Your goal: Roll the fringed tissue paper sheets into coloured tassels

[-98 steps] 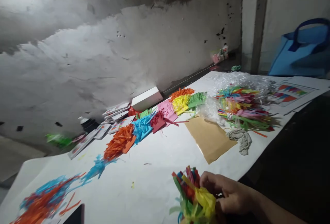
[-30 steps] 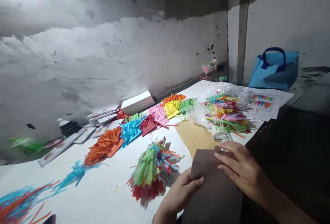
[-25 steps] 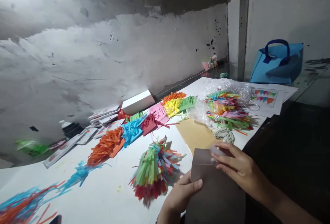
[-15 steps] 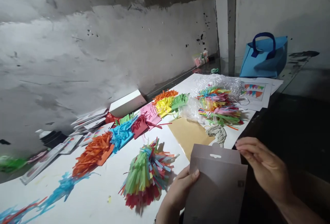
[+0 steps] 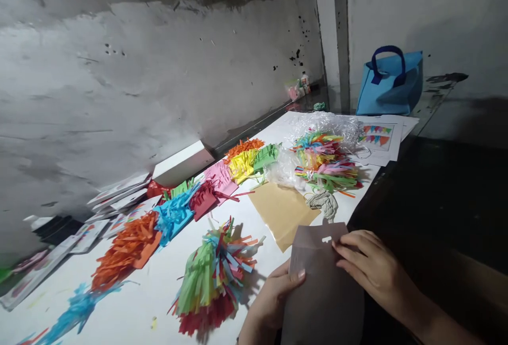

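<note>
- While your left hand pinches the grey packet at its left edge, your right hand lies with loose fingers on its top right corner.
- Its long axis runs upright, hang-hole farthest from you.
- Just left lies the multicoloured paper tassel, nearer your left hand.

A matt grey card packet, smooth, sits beside cut-paper tassels. White paper covers the tabletop; a glossy brown sheet lies near crinkled clear plastic. The wall is rough plaster; the blue bag looks like cloth.
</note>
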`<action>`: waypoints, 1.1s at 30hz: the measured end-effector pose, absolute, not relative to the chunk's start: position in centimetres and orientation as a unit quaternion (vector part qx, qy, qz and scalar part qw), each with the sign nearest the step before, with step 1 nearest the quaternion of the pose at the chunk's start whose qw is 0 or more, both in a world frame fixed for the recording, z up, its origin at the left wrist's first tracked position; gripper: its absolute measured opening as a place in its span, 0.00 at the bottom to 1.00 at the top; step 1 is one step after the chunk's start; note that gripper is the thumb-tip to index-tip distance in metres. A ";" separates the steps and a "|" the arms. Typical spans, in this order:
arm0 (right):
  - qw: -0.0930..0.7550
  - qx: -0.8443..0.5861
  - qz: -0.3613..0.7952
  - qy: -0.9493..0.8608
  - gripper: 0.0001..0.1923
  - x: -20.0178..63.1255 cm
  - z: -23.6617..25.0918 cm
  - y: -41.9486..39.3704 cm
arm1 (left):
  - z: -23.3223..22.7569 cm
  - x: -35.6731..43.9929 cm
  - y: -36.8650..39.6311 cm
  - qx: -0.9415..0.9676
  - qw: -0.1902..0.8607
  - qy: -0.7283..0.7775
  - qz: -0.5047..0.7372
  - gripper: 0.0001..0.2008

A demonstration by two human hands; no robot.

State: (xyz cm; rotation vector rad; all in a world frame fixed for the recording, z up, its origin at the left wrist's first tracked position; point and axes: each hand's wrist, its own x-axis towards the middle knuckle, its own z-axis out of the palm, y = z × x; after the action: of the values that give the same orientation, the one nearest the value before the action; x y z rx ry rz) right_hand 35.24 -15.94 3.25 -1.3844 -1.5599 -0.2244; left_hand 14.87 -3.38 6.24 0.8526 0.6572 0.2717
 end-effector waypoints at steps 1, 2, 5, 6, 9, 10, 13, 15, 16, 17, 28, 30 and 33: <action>0.509 -0.568 -0.075 -0.643 0.09 35.1 3.4 -15.4 | 6.2 14.8 -3.5 0.400 0.856 0.302 0.129 0.21; 0.520 -0.559 -0.056 -0.643 0.07 35.1 3.5 -14.9 | 6.2 14.7 -3.6 0.395 0.860 0.296 0.130 0.21; 0.543 -0.538 -0.003 -0.645 0.04 35.4 3.5 -14.6 | 6.2 14.4 -3.8 0.385 0.861 0.306 0.131 0.23; 0.545 -0.534 0.010 -0.647 0.04 35.5 3.6 -14.6 | 6.2 14.3 -3.8 0.385 0.858 0.314 0.133 0.24; 0.551 -0.529 -0.002 -0.646 0.06 35.3 3.8 -14.8 | 6.2 14.4 -4.0 0.384 0.845 0.341 0.146 0.24; 0.555 -0.526 -0.019 -0.644 0.06 35.2 3.7 -14.8 | 6.2 14.5 -4.0 0.381 0.843 0.350 0.148 0.23; 0.554 -0.525 -0.070 -0.642 0.07 35.0 3.0 -14.9 | 6.2 14.8 -4.2 0.364 0.847 0.358 0.151 0.20; 0.544 -0.527 -0.078 -0.649 0.07 35.0 2.5 -15.0 | 6.3 14.8 -4.3 0.362 0.853 0.344 0.150 0.17; 0.540 -0.527 -0.075 -0.652 0.07 35.1 2.3 -15.1 | 6.4 14.8 -4.3 0.364 0.858 0.332 0.148 0.16; 0.538 -0.527 -0.067 -0.654 0.07 35.2 2.2 -15.2 | 6.4 14.7 -4.3 0.367 0.863 0.317 0.142 0.16; 0.568 -0.518 0.004 -0.640 0.08 35.0 4.4 -15.6 | 6.6 14.9 -5.0 0.387 0.858 0.313 0.129 0.23; 0.599 -0.509 -0.020 -0.618 0.08 34.9 3.8 -16.1 | 6.7 14.8 -5.1 0.397 0.836 0.349 0.146 0.21; 0.646 -0.553 -0.028 -0.525 0.05 36.4 1.6 -17.5 | 7.0 14.0 -4.8 0.424 0.790 0.403 0.183 0.22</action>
State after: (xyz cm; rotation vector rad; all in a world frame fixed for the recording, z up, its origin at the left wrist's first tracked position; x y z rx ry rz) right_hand 36.40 -17.46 1.58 -1.2572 -1.1955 -0.0641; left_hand 13.97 -4.82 7.04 0.9128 0.8667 0.3934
